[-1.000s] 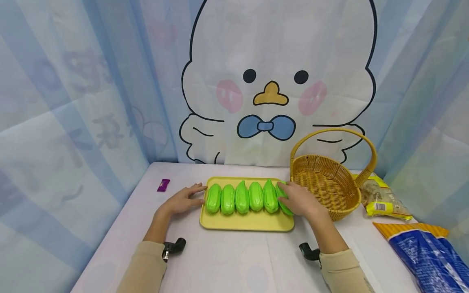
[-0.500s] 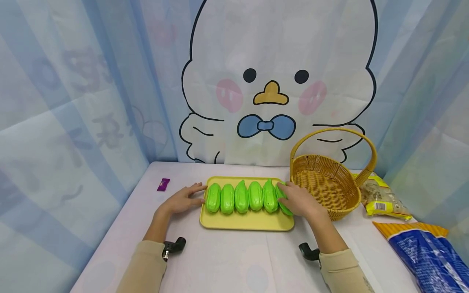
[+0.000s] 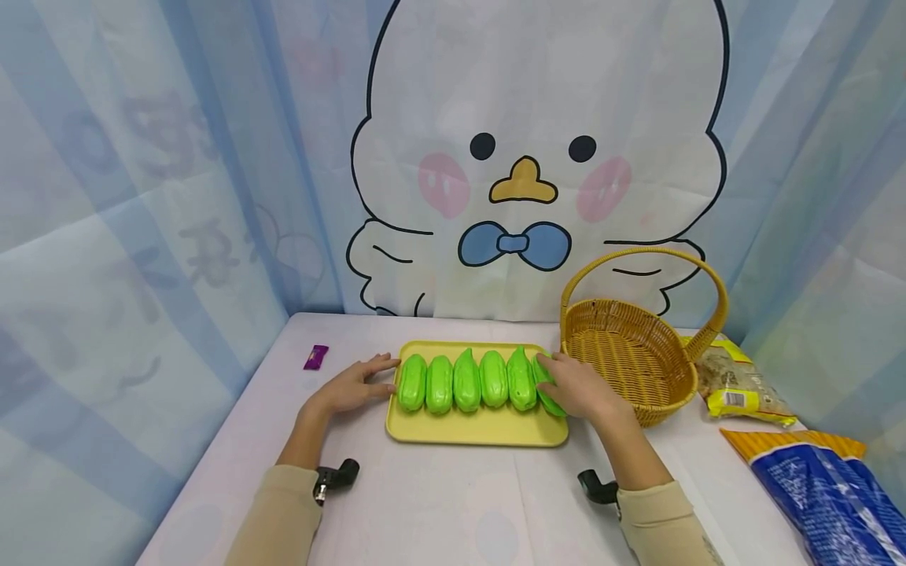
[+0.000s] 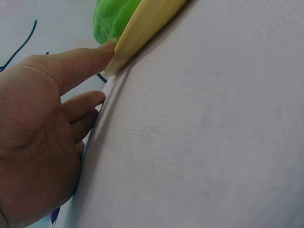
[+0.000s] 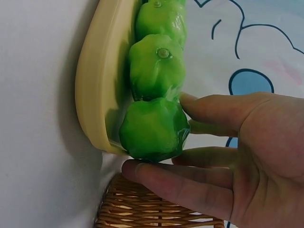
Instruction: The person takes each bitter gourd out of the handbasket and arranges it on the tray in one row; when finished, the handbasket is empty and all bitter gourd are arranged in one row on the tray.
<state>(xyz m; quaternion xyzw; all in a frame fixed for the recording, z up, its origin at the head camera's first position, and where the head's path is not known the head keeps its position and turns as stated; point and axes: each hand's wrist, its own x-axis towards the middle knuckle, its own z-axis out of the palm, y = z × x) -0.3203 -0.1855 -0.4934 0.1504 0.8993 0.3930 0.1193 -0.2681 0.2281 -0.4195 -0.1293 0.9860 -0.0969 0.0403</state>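
A row of several glossy bright-green ribbed gourds (image 3: 467, 381) lies on a yellow tray (image 3: 474, 431). At the tray's left rim is my left hand (image 3: 351, 387); the left wrist view shows its thumb touching the rim and the other fingers extended. Over the rightmost gourd (image 5: 154, 128) is my right hand (image 3: 580, 385), partly hiding it in the head view. In the right wrist view the thumb lies against one side of that gourd and the fingers reach round the other. The gourd still rests in the tray.
A wicker basket (image 3: 626, 354) with a tall handle stands right of the tray. Beside it lie a yellow-clear food bag (image 3: 739, 385) and a blue-orange bag (image 3: 828, 495). A small purple packet (image 3: 315, 357) is at the back left. A printed curtain (image 3: 524, 94) closes off the back.
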